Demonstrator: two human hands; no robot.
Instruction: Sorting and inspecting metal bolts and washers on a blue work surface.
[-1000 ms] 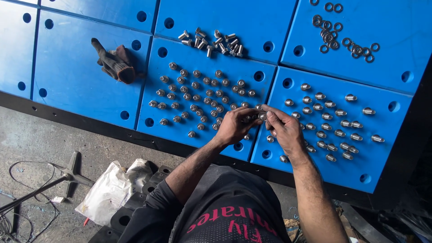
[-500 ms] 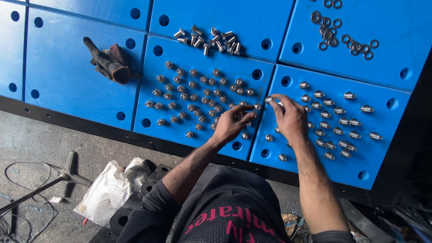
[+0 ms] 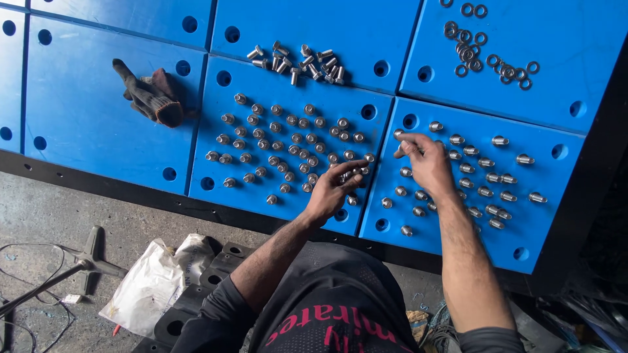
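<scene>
Head view, looking down on blue panels [image 3: 98, 124] with round holes, laid edge to edge on a dark frame.

Left hand [image 3: 330, 193]: near the lower right corner of the middle panel [image 3: 216, 170], fingers curled together around a cluster of small metal bolts [image 3: 350, 175]. How many it holds is hard to tell at this size.

Right hand [image 3: 428, 163]: over the left edge of the right panel [image 3: 556, 189], thumb and forefinger pinched on one bolt [image 3: 399, 134] just below that panel's upper left hole. The pinched bolt seems to lie with its long axis roughly along the panel, head toward the left; blur leaves this uncertain.

Upright bolts [image 3: 288, 140] stand in loose rows across the middle panel, heads down, shanks pointing up. More bolts with fittings [image 3: 487, 176] lie on their sides on the right panel, long axes running mostly left to right.

Loose pile of bolts [image 3: 297, 62] at the lower edge of the upper middle panel. Washers [image 3: 484, 52] scattered on the upper right panel. Worn glove [image 3: 150, 98] on the left panel. White bag [image 3: 154, 287] on the floor below.

Risks: a wrist or sleeve brushing the upright rows could topple them; a dropped bolt could roll into a panel hole or off the near edge; an overfull left grip could spill.
</scene>
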